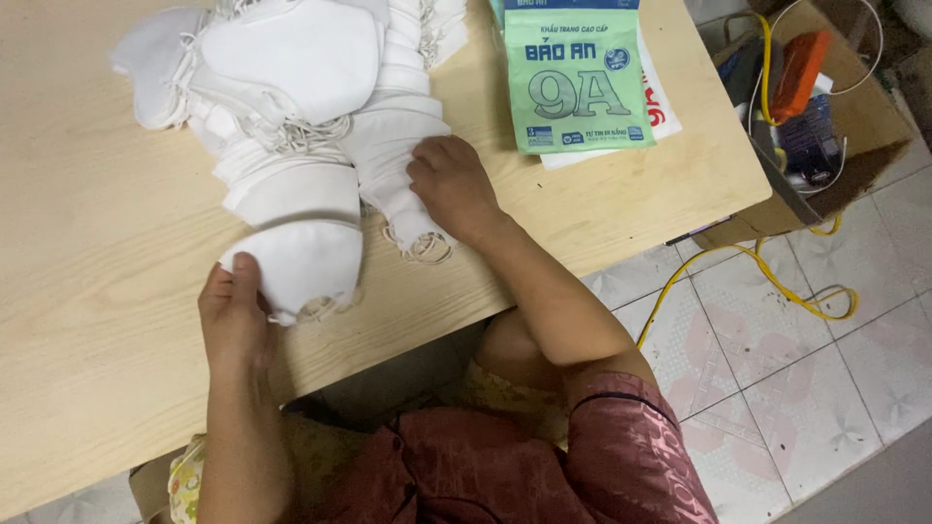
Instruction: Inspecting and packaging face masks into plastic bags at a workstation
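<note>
A heap of white fabric face masks with elastic ear loops lies on the light wooden table. My left hand pinches the near edge of one white mask at the front of the heap. My right hand rests fingers-down on another white mask to its right, pressing it against the table. Its ear loops stick out toward the table's edge.
A green printed packet lies on a white one at the table's far right. Beside the table stands an open cardboard box with an orange tool and cables. A yellow cable trails over the tiled floor.
</note>
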